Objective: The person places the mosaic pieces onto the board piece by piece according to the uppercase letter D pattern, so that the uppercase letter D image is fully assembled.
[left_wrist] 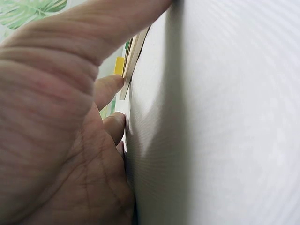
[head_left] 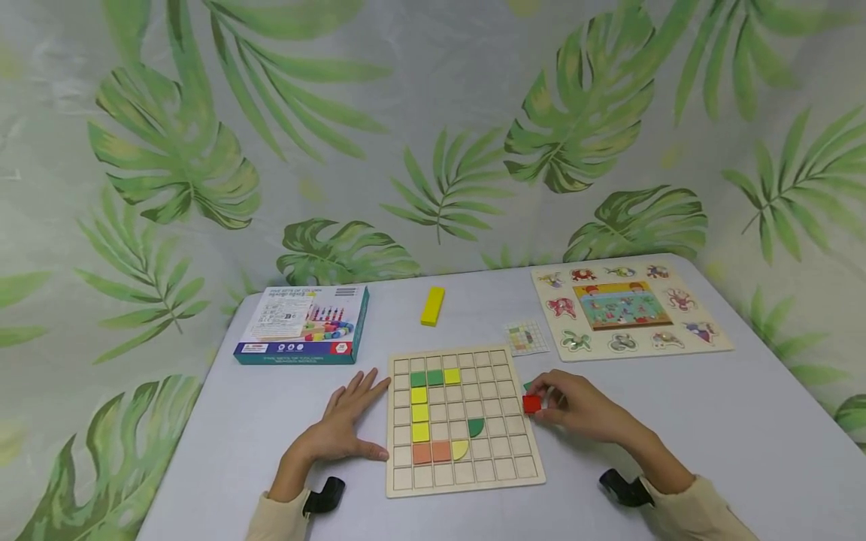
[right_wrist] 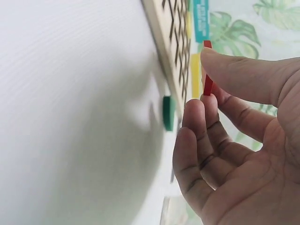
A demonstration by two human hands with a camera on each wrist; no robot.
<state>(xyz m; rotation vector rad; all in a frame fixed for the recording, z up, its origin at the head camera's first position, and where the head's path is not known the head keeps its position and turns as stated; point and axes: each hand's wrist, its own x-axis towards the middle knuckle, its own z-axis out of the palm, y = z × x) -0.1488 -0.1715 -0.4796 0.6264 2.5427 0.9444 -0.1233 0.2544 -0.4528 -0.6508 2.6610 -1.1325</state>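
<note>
Between thumb and fingers, my right hand [head_left: 580,406] pinches a small red tile [head_left: 531,404], held just off the right edge of a wooden grid board [head_left: 484,470]. In the right wrist view the tile [right_wrist: 208,86] is seen edge-on above the table. A green piece [right_wrist: 168,114] lies on the table beside the board, partly hidden by the hand in the head view. With fingers spread, my left hand [head_left: 341,424] rests at the board's left edge, index finger and thumb touching it. Green tiles [head_left: 426,378], yellow tiles [head_left: 420,413], orange tiles [head_left: 431,452] and quarter-round pieces [head_left: 476,427] sit in the cells.
A pattern card [head_left: 525,338] lies behind the board's right corner. A yellow block [head_left: 433,306] is at the back middle. At the back left lies a boxed set [head_left: 301,325]; a sea-animal puzzle board [head_left: 629,309] occupies the back right. Leaf-printed cloth hangs behind the table.
</note>
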